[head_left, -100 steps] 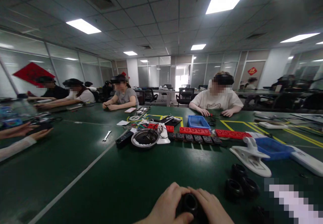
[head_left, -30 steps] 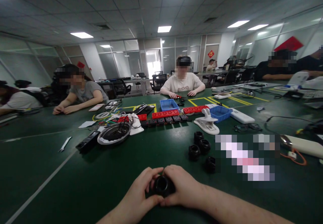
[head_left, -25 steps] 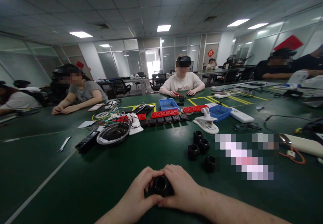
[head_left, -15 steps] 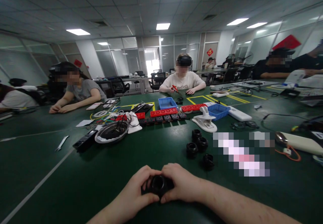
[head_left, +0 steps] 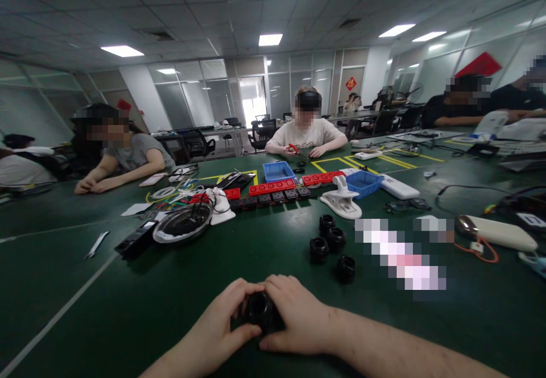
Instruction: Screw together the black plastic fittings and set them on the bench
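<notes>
Near the table's front edge I hold a black round fitting (head_left: 259, 307) with a hole through its middle, the opening facing me. My left hand (head_left: 224, 320) is closed on its left side, thumb below and fingers at the top. From the right, my right hand (head_left: 295, 316) curls over it, with the thumb low and the fingertips at the upper edge. Parts of the fitting are hidden behind the fingers. Several similar black fittings (head_left: 335, 239) stand on the green table, beyond my right hand.
A white clip stand (head_left: 341, 199), red and black socket strips (head_left: 273, 187) and blue trays (head_left: 279, 171) lie farther back. At left are a wrench (head_left: 96, 245), a black box (head_left: 135, 239) and a round dish (head_left: 181, 227) with cables. Other people sit around the table, one holding red-handled pliers (head_left: 294, 149).
The whole view has shifted slightly, so things appear a little farther left. Both hands stay on the fitting, and the right thumb sits slightly lower relative to it.
</notes>
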